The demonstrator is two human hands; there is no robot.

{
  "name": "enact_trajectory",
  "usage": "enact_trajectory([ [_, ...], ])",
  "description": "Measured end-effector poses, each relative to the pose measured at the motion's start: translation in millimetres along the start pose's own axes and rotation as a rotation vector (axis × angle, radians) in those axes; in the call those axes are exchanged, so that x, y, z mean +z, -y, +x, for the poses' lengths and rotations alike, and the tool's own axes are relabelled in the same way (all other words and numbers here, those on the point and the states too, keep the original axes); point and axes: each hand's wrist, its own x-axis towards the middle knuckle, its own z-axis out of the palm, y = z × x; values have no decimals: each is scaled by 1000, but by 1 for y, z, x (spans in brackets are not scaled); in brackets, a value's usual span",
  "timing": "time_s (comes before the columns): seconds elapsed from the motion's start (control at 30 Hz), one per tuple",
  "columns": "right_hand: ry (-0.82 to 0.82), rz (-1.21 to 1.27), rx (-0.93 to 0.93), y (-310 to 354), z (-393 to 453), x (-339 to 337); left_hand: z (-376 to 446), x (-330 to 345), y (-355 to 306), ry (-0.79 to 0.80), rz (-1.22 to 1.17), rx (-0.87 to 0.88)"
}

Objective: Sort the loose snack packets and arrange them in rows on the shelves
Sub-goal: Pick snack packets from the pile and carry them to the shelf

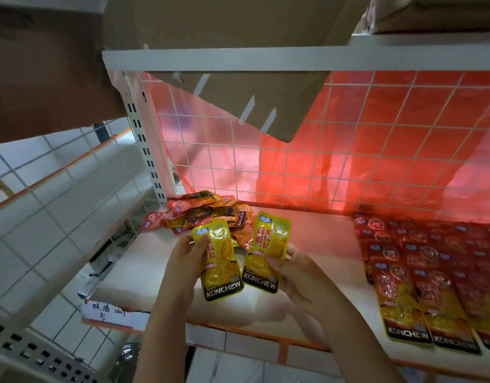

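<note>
— On the white shelf (315, 244), what has the sorting reached?
— Red rows are already laid. The red packets (431, 277) lie flat and overlapping at the shelf's right end, running from the wire grid (348, 150) at its back toward its front edge. The loose pile (207, 217) of mixed red and yellow packets sits at the shelf's back left corner, well apart from them.
— And the hands?
— Both hover over the shelf's bare middle. The left hand (183, 261) pinches one yellow packet (219, 261), thumb curled across its face. The right hand (296, 272) grips the other yellow packet (266, 252) by its edge, fingers curled.
— So which step?
— Pulling out yellows, I'd judge. Next calls for laying both flat on the shelf's bare middle, starting a yellow row beside the red ones.
</note>
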Motion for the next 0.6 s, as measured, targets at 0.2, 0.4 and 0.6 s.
enact_trajectory([
  [0.2, -23, -268, -63, 2, -15, -10, 0, 9, 1, 50, 62, 65],
  [0.4, -121, -346, -96, -1, -28, -24, 2, 24, 13, 96, 55, 67],
  [0.6, -365, -437, -143, 3, -52, -57, -5, 65, 21, 240, 35, 50],
])
